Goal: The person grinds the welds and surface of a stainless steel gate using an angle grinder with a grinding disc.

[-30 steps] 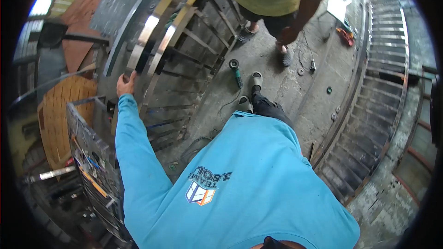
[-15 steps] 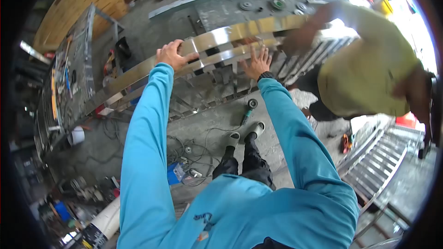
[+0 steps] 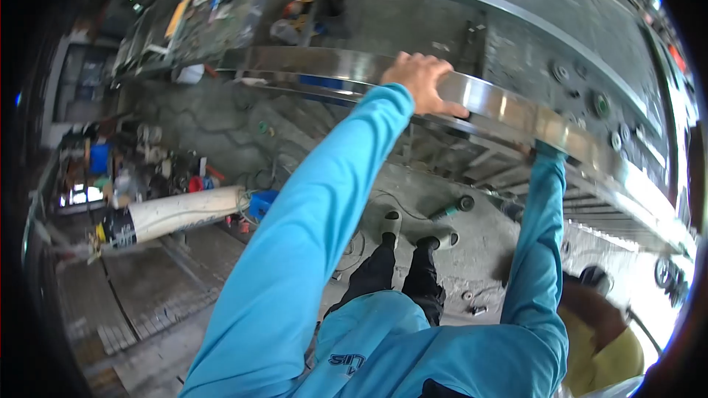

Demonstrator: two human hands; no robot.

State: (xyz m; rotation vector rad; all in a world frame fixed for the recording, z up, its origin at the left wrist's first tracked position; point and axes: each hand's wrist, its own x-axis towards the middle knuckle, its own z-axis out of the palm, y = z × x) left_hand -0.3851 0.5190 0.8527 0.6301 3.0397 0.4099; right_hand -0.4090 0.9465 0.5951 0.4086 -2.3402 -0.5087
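Note:
A long, curved, polished steel railing (image 3: 509, 114) runs across the view at chest height, with bars hanging below it. My left hand (image 3: 424, 79) lies on its top edge, fingers curled over the rail. My right arm in a blue sleeve reaches up to the rail's underside, where my right hand (image 3: 532, 149) is almost wholly hidden behind the metal, so its grip cannot be made out. My feet in sandals stand on the concrete floor below.
An angle grinder (image 3: 451, 211) and cables lie on the floor by my feet. A white roll (image 3: 177, 214) and blue box (image 3: 262, 203) sit left. A tool-covered bench (image 3: 214, 7) stands behind the rail. A co-worker in a yellow shirt (image 3: 601, 346) is at lower right.
My view has swung left and the railing now sits higher and more level. My right hand went from flat on the rail to under it. The co-worker shifted from upper right to lower right.

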